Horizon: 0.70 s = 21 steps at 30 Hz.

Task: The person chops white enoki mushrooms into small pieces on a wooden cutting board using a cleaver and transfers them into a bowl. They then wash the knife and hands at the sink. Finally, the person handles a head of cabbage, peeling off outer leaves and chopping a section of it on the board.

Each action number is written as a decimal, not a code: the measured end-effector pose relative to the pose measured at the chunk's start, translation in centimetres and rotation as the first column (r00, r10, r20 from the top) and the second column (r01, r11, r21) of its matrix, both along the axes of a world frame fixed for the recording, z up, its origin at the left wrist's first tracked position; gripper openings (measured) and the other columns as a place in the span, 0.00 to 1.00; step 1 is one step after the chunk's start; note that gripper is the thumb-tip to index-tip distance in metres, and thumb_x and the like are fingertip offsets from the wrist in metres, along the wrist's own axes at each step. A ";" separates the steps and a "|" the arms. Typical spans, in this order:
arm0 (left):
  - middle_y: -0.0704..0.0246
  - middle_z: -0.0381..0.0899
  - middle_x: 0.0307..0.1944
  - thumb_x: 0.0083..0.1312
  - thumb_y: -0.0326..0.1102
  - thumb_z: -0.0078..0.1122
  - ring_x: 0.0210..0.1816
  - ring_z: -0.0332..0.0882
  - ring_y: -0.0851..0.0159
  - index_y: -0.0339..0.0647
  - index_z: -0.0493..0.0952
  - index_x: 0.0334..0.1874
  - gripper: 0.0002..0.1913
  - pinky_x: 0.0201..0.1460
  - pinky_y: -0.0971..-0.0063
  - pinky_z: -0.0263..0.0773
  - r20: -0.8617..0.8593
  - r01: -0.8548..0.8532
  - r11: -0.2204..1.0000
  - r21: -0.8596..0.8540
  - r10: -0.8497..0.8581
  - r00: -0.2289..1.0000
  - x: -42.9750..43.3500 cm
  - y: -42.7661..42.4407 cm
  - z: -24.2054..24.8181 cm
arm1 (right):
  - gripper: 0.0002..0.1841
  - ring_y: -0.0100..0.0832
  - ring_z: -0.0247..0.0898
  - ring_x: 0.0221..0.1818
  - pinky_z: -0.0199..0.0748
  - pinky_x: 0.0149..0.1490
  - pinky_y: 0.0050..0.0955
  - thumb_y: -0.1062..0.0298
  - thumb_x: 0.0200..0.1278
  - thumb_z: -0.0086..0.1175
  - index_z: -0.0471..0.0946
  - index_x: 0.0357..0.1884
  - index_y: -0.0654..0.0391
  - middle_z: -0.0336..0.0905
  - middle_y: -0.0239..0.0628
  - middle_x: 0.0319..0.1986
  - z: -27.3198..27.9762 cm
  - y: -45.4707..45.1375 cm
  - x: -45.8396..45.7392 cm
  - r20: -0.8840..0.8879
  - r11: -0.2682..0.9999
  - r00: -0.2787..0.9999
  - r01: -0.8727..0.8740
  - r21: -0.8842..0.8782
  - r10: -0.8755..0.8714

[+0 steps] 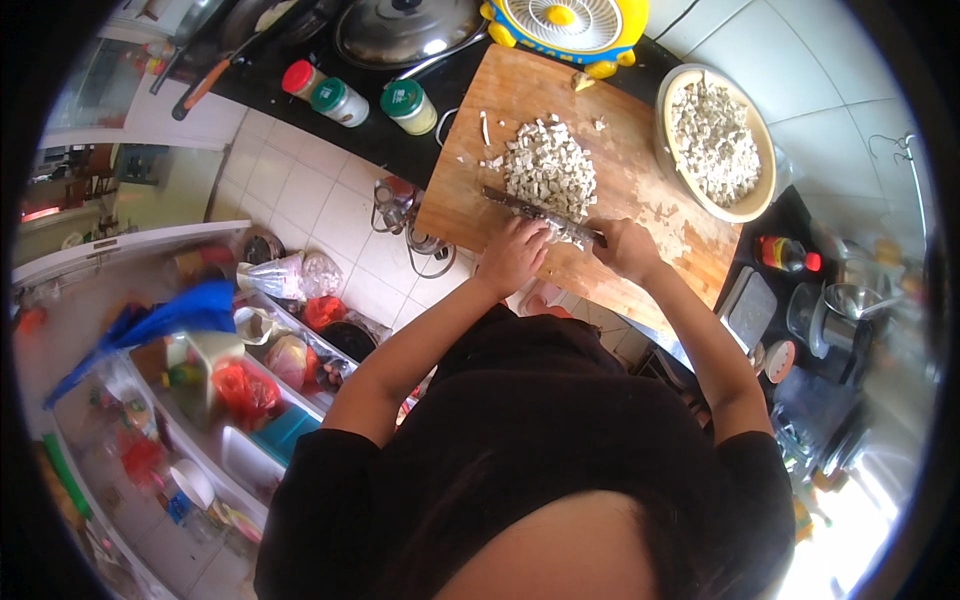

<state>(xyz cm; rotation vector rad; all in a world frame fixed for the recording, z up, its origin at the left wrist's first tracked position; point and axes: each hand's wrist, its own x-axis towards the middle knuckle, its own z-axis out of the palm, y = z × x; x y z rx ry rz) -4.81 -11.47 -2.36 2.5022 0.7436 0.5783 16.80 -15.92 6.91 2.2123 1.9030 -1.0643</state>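
A wooden cutting board (465, 187) lies on the dark counter, with a heap of small whitish diced pieces (551, 165) on it. My right hand (624, 247) is closed around the handle of a kitchen knife (517, 204), whose blade lies along the heap's near edge. My left hand (516, 251) is beside the blade, its fingertips at the near side of the knife and a few diced pieces; whether it grips anything is hidden. A cream bowl (766, 176) full of similar diced pieces rests at the board's right side. A small yellowish scrap (581, 81) lies near the board's far edge.
Beyond the board stand a yellow fan (630, 22) and a lidded pan (409, 34). Spice jars (409, 107) are at the left. A red-capped bottle (787, 253) and a grey lidded container (751, 307) lie right. Shelves with bags (247, 390) stand at lower left.
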 end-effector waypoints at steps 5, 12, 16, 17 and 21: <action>0.67 0.72 0.51 0.61 0.33 0.55 0.52 0.69 0.57 0.39 0.76 0.48 0.14 0.54 0.64 0.68 -0.030 -0.009 1.000 0.004 0.009 1.000 -0.3 -0.1 0.3 | 0.17 0.46 0.78 0.37 0.76 0.44 0.42 0.64 0.56 0.55 0.79 0.50 0.45 0.82 0.44 0.33 2.0 -0.2 0.2 -0.022 0.999 0.999 0.039 -0.016 -0.039; 0.65 0.73 0.49 0.61 0.33 0.55 0.51 0.69 0.56 0.38 0.76 0.48 0.13 0.55 0.64 0.68 -0.014 0.017 1.000 -0.006 -0.017 1.000 -0.6 -0.3 0.3 | 0.19 0.46 0.79 0.35 0.77 0.43 0.42 0.65 0.56 0.54 0.79 0.51 0.45 0.82 0.45 0.32 -0.1 -1.2 -0.3 -0.024 1.000 1.000 0.012 0.018 -0.011; 0.65 0.73 0.47 0.61 0.32 0.55 0.51 0.69 0.56 0.38 0.77 0.45 0.12 0.56 0.64 0.67 0.016 0.017 0.999 0.039 -0.018 1.000 -1.0 -0.3 -0.1 | 0.19 0.47 0.79 0.35 0.77 0.43 0.42 0.64 0.56 0.53 0.79 0.52 0.44 0.82 0.45 0.32 1.6 -1.0 -0.6 0.025 0.999 0.999 0.034 -0.002 -0.034; 0.65 0.73 0.47 0.61 0.32 0.55 0.51 0.69 0.56 0.38 0.77 0.45 0.11 0.56 0.64 0.67 0.038 0.016 0.998 0.062 -0.018 0.999 -1.2 -0.3 -0.3 | 0.19 0.47 0.79 0.35 0.77 0.43 0.42 0.64 0.56 0.53 0.79 0.53 0.44 0.82 0.46 0.32 2.0 -1.2 -0.6 0.000 0.999 1.000 0.029 0.018 -0.029; 0.68 0.74 0.45 0.60 0.32 0.56 0.48 0.72 0.57 0.41 0.78 0.44 0.11 0.51 0.65 0.70 0.024 0.022 0.999 0.026 -0.022 0.999 -1.6 -0.1 0.0 | 0.19 0.47 0.79 0.35 0.77 0.43 0.42 0.64 0.56 0.53 0.79 0.51 0.44 0.82 0.46 0.33 0.2 -1.5 -1.0 0.002 1.000 1.000 0.007 -0.026 -0.007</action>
